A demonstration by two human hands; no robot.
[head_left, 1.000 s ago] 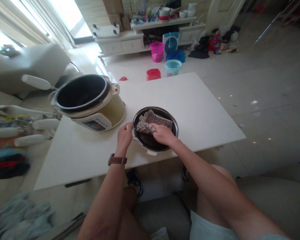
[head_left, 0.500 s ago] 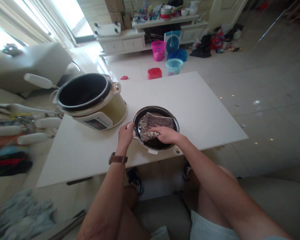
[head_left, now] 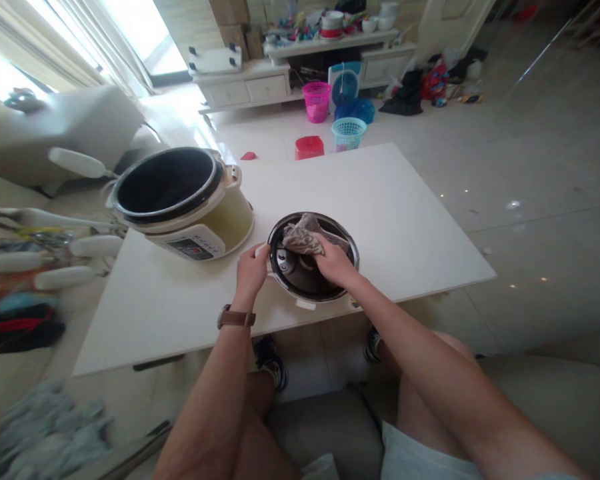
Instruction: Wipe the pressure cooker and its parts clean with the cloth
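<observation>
A round dark cooker lid (head_left: 300,283) with a metal rim lies upside down near the front edge of the white table (head_left: 380,200). My left hand (head_left: 251,270) grips the lid's white handle on its left side. My right hand (head_left: 334,261) is closed on a bunched grey-brown patterned cloth (head_left: 303,238) and presses it against the far inner part of the lid. A small metal fitting shows at the lid's centre-left. A brown watch sits on my left wrist.
An open cream pressure cooker (head_left: 180,200) with a dark inner pot stands at the table's back left. White-handled utensils (head_left: 55,257) lie at the left. Pink (head_left: 315,101) and blue (head_left: 347,133) baskets and a red container (head_left: 309,147) stand on the floor beyond. My knees are under the table.
My right hand has gathered the cloth from lying spread over the lid into a bunch and moved it toward the lid's far side, uncovering the centre. My left hand has stayed put.
</observation>
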